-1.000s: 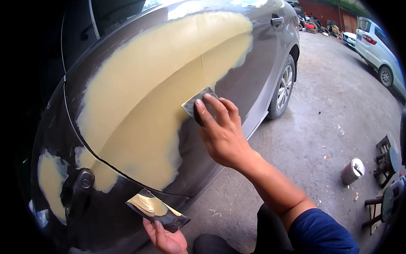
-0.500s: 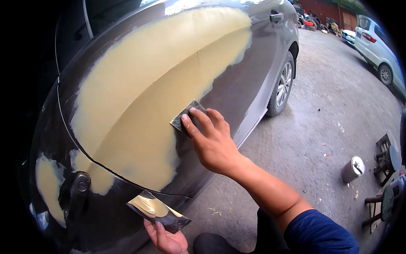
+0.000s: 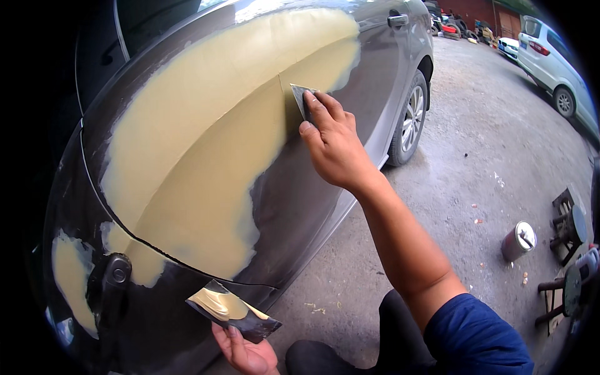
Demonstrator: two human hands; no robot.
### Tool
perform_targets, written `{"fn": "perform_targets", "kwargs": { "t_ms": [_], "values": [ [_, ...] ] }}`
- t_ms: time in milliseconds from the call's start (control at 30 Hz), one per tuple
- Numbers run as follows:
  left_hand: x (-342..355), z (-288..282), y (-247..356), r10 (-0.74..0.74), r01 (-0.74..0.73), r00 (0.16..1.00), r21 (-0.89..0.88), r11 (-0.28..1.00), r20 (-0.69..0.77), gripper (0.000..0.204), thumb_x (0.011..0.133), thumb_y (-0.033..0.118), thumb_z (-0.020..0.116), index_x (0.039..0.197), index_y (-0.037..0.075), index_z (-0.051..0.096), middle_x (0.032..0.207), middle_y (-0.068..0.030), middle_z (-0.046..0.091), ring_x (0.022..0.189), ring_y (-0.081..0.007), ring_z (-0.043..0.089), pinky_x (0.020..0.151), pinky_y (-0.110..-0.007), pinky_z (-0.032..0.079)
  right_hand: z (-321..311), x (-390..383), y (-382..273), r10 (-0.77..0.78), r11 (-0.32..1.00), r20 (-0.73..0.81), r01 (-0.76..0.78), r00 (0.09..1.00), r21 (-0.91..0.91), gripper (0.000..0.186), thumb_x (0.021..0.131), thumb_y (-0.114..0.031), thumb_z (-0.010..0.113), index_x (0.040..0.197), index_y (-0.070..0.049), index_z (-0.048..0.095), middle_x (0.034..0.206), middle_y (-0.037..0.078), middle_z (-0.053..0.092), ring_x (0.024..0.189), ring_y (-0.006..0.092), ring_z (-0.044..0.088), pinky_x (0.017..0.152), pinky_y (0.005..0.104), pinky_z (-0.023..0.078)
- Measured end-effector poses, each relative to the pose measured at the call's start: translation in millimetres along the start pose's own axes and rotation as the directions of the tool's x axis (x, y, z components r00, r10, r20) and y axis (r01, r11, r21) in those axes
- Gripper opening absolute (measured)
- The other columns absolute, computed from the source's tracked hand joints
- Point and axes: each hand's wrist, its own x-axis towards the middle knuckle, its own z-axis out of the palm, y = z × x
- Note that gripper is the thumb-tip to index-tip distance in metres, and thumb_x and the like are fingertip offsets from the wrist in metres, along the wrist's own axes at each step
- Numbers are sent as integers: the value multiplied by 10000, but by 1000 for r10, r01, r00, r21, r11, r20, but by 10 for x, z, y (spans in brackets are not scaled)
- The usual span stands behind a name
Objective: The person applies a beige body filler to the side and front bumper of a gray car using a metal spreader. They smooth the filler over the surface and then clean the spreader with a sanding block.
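Note:
Pale yellow body filler covers a wide patch of the dark grey car door, with ragged edges along its lower side. My right hand grips a dark, thin putty spreader, whose edge meets the filler on the patch's right part, by a fine vertical line. Low in front of the car, my left hand holds a dark rectangular putty board from below, thumb on top. A thick smear of the same filler lies on that board.
An opened metal can stands on the concrete ground at the right, near small stools. The car's rear wheel is beyond the door. Farther off are a white van and piled tyres. A door handle sits at lower left.
My right hand and the spreader have moved up and away along the door, from the patch's lower edge to its right part. The left hand and board stay nearly still.

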Motion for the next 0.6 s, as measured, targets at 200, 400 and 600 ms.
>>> {"fn": "perform_targets", "kwargs": {
  "t_ms": [200, 400, 600],
  "values": [
    [0, -47, 8, -16, 16, 1000, -3, 1000, -13, 435, 960, 117, 438, 1363, -39, 380, 1365, -159, 460, 1249, -257, 445, 1078, -387, 315, 277, -625, -440, -58, 996, 98, 64, 993, -57, 509, 899, -224, 507, 1364, -29, 436, 1404, 196, 383, 1076, 440, 450, 834, 517, 466],
    [44, -50, 31, -24, 26, 999, -28, 999, 46, 440, 964, 118, 431, 1370, -38, 369, 1369, -164, 457, 1252, -260, 445, 1078, -391, 318, 498, -1121, -605, -93, 985, 181, 117, 979, -130, 575, 837, -176, 614, 1371, -62, 435, 1386, 182, 400, 1060, 416, 453, 835, 496, 444],
    [62, 15, 30, -92, 93, 996, -68, 993, 16, 450, 950, 137, 446, 1366, -22, 377, 1356, -169, 465, 1239, -276, 458, 1071, -415, 333, 280, -1393, -596, -121, 992, 405, 118, 906, 32, 566, 862, -192, 612, 1381, -51, 436, 1404, 185, 390, 1141, 411, 442, 935, 479, 420]
  ]
}}
